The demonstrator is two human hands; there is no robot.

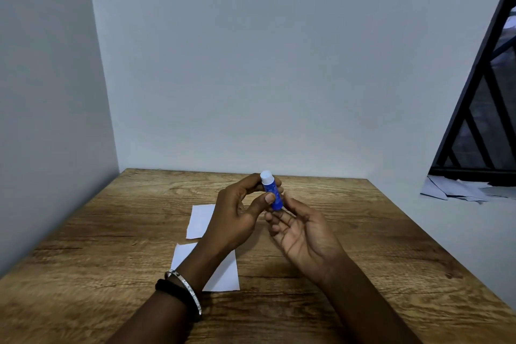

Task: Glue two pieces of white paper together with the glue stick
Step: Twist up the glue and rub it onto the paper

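While the left grip (240,212) pinches the capped blue glue stick (273,195) upright above the worktop (363,232), right of the far paper piece (199,220) and near paper piece (226,272), the slack, empty right grip (304,234) should steady its base before uncapping.

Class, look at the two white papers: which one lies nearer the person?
The sheet partly hidden behind the bracelet; the other paper lies farther back.
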